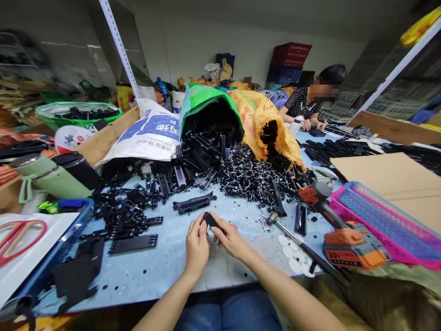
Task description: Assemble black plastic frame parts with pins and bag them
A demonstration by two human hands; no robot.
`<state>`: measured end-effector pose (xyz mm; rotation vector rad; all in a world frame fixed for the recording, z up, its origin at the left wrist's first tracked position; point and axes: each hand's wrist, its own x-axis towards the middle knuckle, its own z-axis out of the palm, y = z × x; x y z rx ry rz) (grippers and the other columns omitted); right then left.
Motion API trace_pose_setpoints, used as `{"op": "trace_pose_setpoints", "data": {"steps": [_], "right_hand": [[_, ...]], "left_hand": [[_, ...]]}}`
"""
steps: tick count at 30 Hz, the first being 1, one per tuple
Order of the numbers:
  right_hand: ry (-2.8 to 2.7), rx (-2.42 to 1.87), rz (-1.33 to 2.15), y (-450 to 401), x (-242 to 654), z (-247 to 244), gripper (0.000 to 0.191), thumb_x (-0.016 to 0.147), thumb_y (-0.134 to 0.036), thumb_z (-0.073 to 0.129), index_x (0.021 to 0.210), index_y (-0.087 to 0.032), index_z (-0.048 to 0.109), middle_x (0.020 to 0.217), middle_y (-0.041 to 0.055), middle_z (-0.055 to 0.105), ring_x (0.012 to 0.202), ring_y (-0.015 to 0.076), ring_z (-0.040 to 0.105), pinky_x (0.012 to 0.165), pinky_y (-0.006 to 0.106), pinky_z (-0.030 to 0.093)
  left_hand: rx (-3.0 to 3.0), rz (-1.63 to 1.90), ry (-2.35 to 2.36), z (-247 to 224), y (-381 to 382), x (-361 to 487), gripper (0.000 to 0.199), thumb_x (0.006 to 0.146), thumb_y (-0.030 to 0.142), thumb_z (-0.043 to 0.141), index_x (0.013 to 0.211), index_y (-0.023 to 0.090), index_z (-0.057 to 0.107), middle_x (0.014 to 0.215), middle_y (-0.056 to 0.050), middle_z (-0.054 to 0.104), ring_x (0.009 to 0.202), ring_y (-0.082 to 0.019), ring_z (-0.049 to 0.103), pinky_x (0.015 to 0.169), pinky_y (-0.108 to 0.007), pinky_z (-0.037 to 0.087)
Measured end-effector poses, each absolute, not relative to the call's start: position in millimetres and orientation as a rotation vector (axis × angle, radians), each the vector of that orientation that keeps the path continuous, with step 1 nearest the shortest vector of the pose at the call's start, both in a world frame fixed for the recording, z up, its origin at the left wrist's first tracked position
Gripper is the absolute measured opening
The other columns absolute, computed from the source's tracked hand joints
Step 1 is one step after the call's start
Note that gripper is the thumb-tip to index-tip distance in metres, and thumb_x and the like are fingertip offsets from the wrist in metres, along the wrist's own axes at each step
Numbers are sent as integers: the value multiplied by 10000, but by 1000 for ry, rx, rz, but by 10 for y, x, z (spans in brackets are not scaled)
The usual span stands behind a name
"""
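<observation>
Between my two hands, above the front of the blue table, is a small black plastic part (211, 219). My left hand (197, 243) grips its left end, fingers closed. From the other side my right hand (230, 236) pinches it with thumb and fingers. Just beyond my hands lies a long black bracket-like piece (195, 203). A flat slotted black piece (133, 244) rests to the left. Behind is a heap of small black parts with metal pins (248, 172), beside longer black pieces (200, 147) spilling from a green sack (215, 99).
On the right lie a hammer (292, 236), an orange cordless drill (344, 230), white discs (291, 253) and a pink basket (396, 230). Left are red-handled scissors (20, 239), a green bottle (51, 177) and a blue tray (81, 220). A co-worker (306, 103) sits across the table.
</observation>
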<state>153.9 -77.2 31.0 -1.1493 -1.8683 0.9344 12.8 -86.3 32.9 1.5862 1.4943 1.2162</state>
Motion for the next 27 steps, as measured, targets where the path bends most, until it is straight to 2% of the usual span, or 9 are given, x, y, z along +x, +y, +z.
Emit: {"op": "trace_pose_setpoints", "data": {"steps": [2,5,7,10,14,17,21,24,27], "right_hand": [[-2063,-1280,754,-577,1749,355,448,906,-411,387,1336,-285,369,1050,42,566,809,143,557,771,308,472],[-2037,-1666,290,-160,2251,524,377,915,-375,368,1248,-228,467,1124,69,549,945,173,529,831,312,441],[-1891,-2049,-79,87,2638,670,353,924,-287,319,1228,-186,468,1139,114,534,1008,208,497,830,340,433],[-1819,-2332,-302,240,3165,805,355,866,-117,321,1171,-140,501,1130,183,522,1043,266,469,788,398,432],[-2249,-2201,-271,115,3658,676,312,750,-13,427,923,-187,620,1318,105,414,1209,264,338,908,425,351],[-2586,-2032,-319,10,3875,587,352,731,23,419,916,-193,627,1397,69,321,1285,249,236,992,474,237],[-2618,-1867,-434,-139,3832,824,333,780,-8,415,955,-208,617,1350,70,385,1300,270,201,1011,581,58],[-2652,-1664,-241,-428,3424,983,301,854,-98,409,1050,-249,581,1141,66,541,1191,242,372,993,545,170],[-2852,-1311,191,-815,2860,838,194,889,-309,458,1037,-256,573,906,28,588,870,176,539,832,372,380]], "left_hand": [[1744,1083,1628,211,-891,113,460,898,277,333,1351,205,315,1166,-141,489,877,-215,578,743,-380,490],[2302,743,1521,190,-837,93,557,817,130,417,1348,266,318,1289,-111,416,1213,-295,357,982,-528,293],[2590,470,1252,252,-741,86,571,794,52,393,1302,312,380,1209,-69,496,1190,-264,382,1017,-559,196],[2750,220,1098,337,-615,58,537,794,-6,340,1245,263,450,1012,-60,579,996,-212,511,985,-494,265],[2748,153,1230,320,-636,-54,409,846,79,371,1226,206,456,942,-78,578,878,-220,526,796,-376,386],[2747,140,1254,269,-730,-120,399,858,86,360,1224,219,448,953,-75,573,873,-214,517,763,-354,375],[2675,120,1267,252,-790,-78,353,870,165,403,1214,228,456,992,-71,560,901,-223,508,766,-344,377],[2593,167,1177,263,-764,32,360,880,256,427,1239,234,432,1049,-69,543,963,-224,490,807,-337,379],[2530,177,1086,272,-725,138,340,901,270,378,1233,233,437,1057,-63,544,989,-213,483,829,-327,379]]}}
